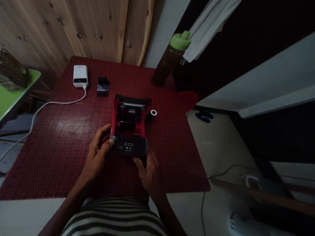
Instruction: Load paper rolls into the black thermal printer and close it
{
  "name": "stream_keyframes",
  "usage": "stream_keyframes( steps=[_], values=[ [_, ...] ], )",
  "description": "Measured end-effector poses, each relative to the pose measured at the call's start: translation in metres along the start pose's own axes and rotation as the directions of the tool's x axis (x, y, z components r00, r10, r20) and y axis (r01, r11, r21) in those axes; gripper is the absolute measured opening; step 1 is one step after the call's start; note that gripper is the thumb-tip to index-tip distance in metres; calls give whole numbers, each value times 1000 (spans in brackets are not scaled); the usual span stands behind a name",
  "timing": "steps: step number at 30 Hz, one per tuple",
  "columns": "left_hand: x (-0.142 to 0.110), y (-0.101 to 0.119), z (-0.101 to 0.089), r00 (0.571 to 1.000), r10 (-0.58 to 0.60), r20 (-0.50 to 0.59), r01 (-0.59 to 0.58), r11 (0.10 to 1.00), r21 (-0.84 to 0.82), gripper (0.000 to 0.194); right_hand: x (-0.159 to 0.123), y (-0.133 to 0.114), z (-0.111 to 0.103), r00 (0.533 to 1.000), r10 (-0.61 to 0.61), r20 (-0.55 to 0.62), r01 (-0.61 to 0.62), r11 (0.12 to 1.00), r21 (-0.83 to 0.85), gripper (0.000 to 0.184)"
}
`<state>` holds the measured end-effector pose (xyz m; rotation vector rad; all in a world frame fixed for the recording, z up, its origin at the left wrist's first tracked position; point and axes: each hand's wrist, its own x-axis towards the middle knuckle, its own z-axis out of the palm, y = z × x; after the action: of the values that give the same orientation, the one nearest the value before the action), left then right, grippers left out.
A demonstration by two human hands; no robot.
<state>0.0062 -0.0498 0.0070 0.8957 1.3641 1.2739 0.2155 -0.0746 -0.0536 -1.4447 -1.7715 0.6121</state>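
A red and black label printer [129, 146] stands on the table before me with its lid raised, baring the inner rollers and bay. My left hand [98, 149] grips its left front corner, thumb on top and fingers along the side. At the right front corner, my right hand [149, 170] holds the printer, its thumb by the front edge and the other fingers partly hidden. Close to the printer's right side lies a small black roll [150, 115] with a white ringed end. Behind it, to the left, sits a small black ribbon-like piece [102, 87] with a shiny face.
On the red patterned table [177, 157], a white power bank [80, 75] has a white cable [59, 102] running off to the left. A tall brown bottle [168, 60] with a green cap stands at the back right. A red chair [188, 101] adjoins the right edge.
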Motion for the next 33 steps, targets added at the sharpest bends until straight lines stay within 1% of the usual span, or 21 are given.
stream_keyframes(
  steps=[2, 5, 7, 8, 11, 14, 15, 17, 19, 21, 23, 24, 28, 31, 33],
  values=[
    [0, -7, -1, 999, 33, 29, -34, 999, 5, 61, 7, 0, -10, 1000, -3, -31, 4, 1000, 18, 48],
    [1, -20, -3, 992, 115, 47, -117, 992, 47, 69, 30, -8, -25, 990, -10, -139, 7, 1000, -19, 45],
    [2, -28, -5, 988, 147, 48, -150, 986, 77, 69, 50, -20, -32, 980, -84, -178, 75, 995, -59, 41],
    [2, -31, -6, 987, 151, 53, -155, 984, 87, 69, 61, -27, -34, 977, -132, -167, 121, 990, -72, 39],
    [3, -35, -8, 987, 150, 63, -156, 982, 106, 68, 88, -47, -36, 967, -245, -69, 238, 967, -92, 35],
    [2, -35, -9, 986, 153, 61, -159, 981, 113, 65, 108, -57, -36, 949, -304, 80, 312, 942, -124, 29],
    [2, -35, -9, 985, 160, 58, -166, 980, 113, 64, 113, -59, -37, 936, -322, 144, 342, 928, -149, 26],
    [2, -35, -9, 984, 171, 51, -176, 978, 113, 64, 125, -62, -36, 893, -333, 303, 408, 883, -231, 21],
    [3, -35, -8, 984, 175, 45, -179, 977, 119, 62, 137, -67, -32, 850, -276, 450, 453, 817, -355, 16],
    [3, -35, -8, 983, 180, 41, -183, 975, 128, 61, 147, -76, -24, 822, -144, 552, 463, 732, -500, 14],
    [3, -35, -8, 981, 188, 45, -192, 972, 133, 61, 157, -85, -14, 805, -31, 593, 465, 654, -597, 20],
    [3, -35, -8, 981, 190, 49, -195, 971, 136, 61, 160, -90, -10, 797, -2, 605, 471, 629, -619, 21],
    [4, -37, -8, 981, 188, 52, -193, 973, 130, 63, 172, -97, 2, 771, 8, 637, 502, 608, -615, 18],
    [4, -37, -7, 983, 180, 42, -183, 977, 106, 63, 175, -95, 2, 757, 16, 653, 514, 604, -609, 17],
    [4, -36, -7, 984, 170, 43, -174, 979, 103, 63, 173, -94, -2, 767, 18, 641, 501, 607, -617, 16]
  ],
)
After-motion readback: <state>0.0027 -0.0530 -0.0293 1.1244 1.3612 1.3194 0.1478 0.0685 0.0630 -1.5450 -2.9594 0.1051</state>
